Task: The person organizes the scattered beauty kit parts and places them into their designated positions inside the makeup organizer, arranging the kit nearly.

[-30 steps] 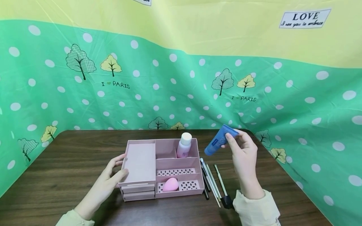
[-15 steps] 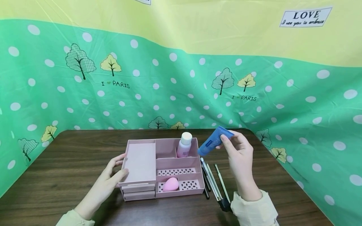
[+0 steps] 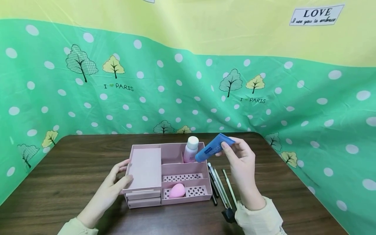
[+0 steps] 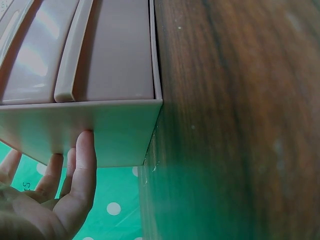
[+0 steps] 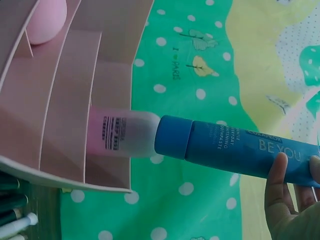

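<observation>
blue tube (image 3: 211,149), one, gripped; pink organizer (image 3: 146,167), one

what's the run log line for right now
right hand: holds tube, tilted | left hand: touches organizer side | bottle, sponge: in organizer | brushes: on table

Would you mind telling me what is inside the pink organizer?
In the pink organizer, a makeup sponge sits in the front row and a white-capped bottle stands in the back-right compartment, its base hidden. Whatever the drawers hold is covered.
</observation>
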Demonstrator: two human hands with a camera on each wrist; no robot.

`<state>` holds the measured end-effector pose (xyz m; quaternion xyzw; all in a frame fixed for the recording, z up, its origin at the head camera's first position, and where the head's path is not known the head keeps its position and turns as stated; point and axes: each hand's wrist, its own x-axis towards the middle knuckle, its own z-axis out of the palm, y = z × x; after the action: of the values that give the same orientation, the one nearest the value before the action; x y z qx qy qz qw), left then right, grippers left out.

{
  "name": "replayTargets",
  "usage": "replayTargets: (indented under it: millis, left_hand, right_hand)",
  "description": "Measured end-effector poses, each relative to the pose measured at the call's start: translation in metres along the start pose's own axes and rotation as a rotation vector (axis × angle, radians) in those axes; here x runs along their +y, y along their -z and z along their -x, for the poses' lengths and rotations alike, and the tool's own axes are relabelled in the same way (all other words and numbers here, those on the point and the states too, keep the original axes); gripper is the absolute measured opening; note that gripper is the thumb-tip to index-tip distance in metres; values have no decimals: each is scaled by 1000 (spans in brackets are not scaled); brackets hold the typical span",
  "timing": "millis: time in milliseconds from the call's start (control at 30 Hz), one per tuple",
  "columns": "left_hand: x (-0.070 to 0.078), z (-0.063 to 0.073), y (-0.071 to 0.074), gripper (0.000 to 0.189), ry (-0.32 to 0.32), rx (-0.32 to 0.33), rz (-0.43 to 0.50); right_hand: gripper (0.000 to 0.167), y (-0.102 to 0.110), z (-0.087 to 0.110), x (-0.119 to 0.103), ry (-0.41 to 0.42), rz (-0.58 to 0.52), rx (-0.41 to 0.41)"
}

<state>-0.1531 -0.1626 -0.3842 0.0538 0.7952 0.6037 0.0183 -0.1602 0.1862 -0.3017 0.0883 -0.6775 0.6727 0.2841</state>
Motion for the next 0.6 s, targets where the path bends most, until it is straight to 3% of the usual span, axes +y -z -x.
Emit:
replayTargets:
  millis: [333,600]
  left_hand:
    - [-2,1,0,55,-23,1,20]
    - [0,1,-1,55,-26,0,26]
  right_hand:
    - [8,-9,3,3,-28,0,-57]
    - [10,-18,1,2,31,-100,-67]
